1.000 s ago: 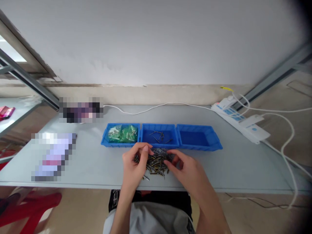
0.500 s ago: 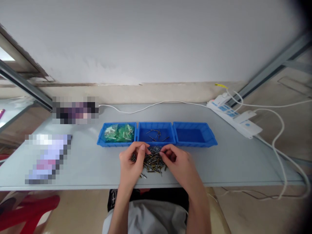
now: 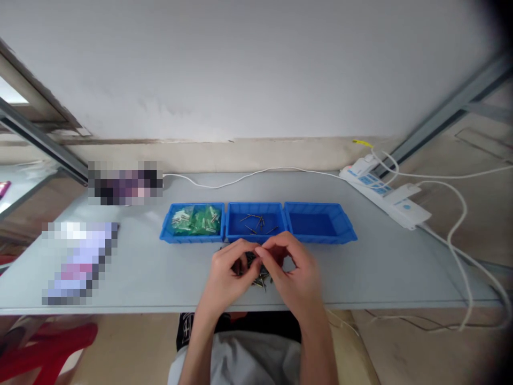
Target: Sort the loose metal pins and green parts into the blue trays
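With left hand [image 3: 223, 271] and right hand [image 3: 303, 274] curled, fingertips meeting above heaped slim silvery metal pins [image 3: 260, 283], in front of the middle blue rectangular plastic bin [image 3: 273, 211]; cannot tell how closed, or anything held. Best aligned gently.

The left grip [image 3: 229, 268] and right grip [image 3: 297, 270], apart over the pile of small metal pieces [image 3: 260, 282] a second ago, have come together — their fingertips [image 3: 260, 251] now meeting above it — so that more of the pile beneath both is hidden.
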`<action>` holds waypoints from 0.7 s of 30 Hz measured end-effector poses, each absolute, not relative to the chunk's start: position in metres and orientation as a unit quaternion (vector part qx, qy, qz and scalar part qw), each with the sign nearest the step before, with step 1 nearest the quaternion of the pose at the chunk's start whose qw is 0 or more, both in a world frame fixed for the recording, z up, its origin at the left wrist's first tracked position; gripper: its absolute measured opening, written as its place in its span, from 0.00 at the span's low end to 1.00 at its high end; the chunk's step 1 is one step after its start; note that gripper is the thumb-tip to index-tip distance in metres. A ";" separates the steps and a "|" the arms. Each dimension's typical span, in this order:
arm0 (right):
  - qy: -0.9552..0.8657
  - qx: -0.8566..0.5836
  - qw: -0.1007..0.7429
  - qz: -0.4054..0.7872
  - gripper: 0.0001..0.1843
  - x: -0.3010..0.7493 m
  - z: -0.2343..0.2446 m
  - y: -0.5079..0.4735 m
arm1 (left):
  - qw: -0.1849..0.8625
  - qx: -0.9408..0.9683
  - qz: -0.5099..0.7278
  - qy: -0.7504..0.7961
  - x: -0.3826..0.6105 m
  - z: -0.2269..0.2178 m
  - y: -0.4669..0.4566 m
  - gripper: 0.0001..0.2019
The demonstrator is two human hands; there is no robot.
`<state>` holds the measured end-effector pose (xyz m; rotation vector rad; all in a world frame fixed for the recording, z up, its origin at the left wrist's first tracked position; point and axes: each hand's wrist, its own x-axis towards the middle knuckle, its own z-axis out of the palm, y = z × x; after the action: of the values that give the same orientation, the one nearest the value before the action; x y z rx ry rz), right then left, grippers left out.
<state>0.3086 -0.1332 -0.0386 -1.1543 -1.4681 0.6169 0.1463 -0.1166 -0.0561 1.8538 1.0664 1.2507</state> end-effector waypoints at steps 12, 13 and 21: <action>-0.634 -0.490 0.514 0.308 0.05 0.301 -0.047 -0.127 | 0.292 0.672 0.512 0.449 0.141 -0.060 -0.114 0.05; -0.635 -0.494 0.509 0.307 0.05 0.302 -0.047 -0.126 | 0.292 0.670 0.509 0.454 0.141 -0.060 -0.113 0.05; -0.633 -0.496 0.510 0.305 0.04 0.304 -0.046 -0.124 | 0.286 0.657 0.522 0.463 0.142 -0.059 -0.111 0.04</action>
<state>0.3040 -0.1244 -0.0463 -1.1943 -1.5228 0.7353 0.1419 -0.1107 -0.0589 1.7561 1.2387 1.3947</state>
